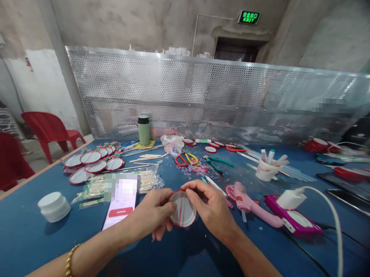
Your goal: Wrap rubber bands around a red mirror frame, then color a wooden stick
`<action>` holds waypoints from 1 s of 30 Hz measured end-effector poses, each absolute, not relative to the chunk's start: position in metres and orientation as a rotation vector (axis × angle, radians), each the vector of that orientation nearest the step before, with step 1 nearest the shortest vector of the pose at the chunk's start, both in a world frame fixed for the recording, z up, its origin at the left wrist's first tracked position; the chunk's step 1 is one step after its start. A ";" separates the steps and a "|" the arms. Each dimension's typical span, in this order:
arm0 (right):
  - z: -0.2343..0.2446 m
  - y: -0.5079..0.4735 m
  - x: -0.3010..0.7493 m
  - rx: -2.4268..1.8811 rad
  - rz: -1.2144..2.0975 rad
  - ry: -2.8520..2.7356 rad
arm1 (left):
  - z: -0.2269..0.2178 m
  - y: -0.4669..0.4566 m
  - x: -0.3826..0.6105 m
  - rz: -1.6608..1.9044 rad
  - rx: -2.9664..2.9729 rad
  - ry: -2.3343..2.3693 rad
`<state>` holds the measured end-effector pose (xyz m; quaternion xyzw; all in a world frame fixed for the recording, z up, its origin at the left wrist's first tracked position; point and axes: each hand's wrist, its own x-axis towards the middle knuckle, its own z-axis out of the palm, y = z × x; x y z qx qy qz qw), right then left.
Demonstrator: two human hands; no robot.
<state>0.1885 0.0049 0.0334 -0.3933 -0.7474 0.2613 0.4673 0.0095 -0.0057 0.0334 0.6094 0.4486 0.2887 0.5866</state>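
Note:
A small round white disc with a red rim [184, 210] is held up over the table, a thin reddish line running down its face. My left hand [157, 213] is closed on its left edge, thumb on the face and the other fingers curled below. A thin stick end pokes out beneath those fingers. At the upper right rim, my right hand [209, 205] pinches the disc between thumb and fingers. Close to my left forearm lies a phone [120, 209] with a lit screen. A pink glue gun [255, 209] rests to the right of my right hand.
Similar red-rimmed discs [94, 166] are piled at left, near bagged wooden sticks [149, 180] and a white jar [53, 207]. Pliers [216, 162], scissors [187, 159] and a cup of markers [267, 168] stand farther back. A purple power strip [292, 218] trails cables at right.

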 end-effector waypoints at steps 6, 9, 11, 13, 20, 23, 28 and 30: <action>0.031 0.005 0.185 -0.902 0.397 -1.949 | 0.033 -0.002 0.005 0.708 1.384 0.998; 0.028 0.007 0.186 -0.835 0.273 -2.003 | 0.031 -0.002 0.003 0.713 1.373 0.967; 0.026 0.008 0.189 -0.774 0.145 -2.064 | 0.031 -0.001 0.002 0.700 1.363 0.964; 0.027 0.009 0.193 -0.727 0.004 -2.152 | 0.030 0.000 0.000 0.681 1.368 0.969; 0.036 0.004 0.198 -0.767 -0.160 -2.500 | 0.029 0.005 -0.002 0.591 1.395 1.005; 0.038 0.003 0.200 -0.774 -0.079 -2.522 | 0.031 0.004 -0.003 0.540 1.421 1.025; 0.039 0.000 0.205 -0.782 0.015 -2.510 | 0.037 0.003 -0.004 0.466 1.460 1.034; 0.038 0.000 0.206 -0.805 0.048 -2.506 | 0.039 0.002 -0.005 0.457 1.464 1.033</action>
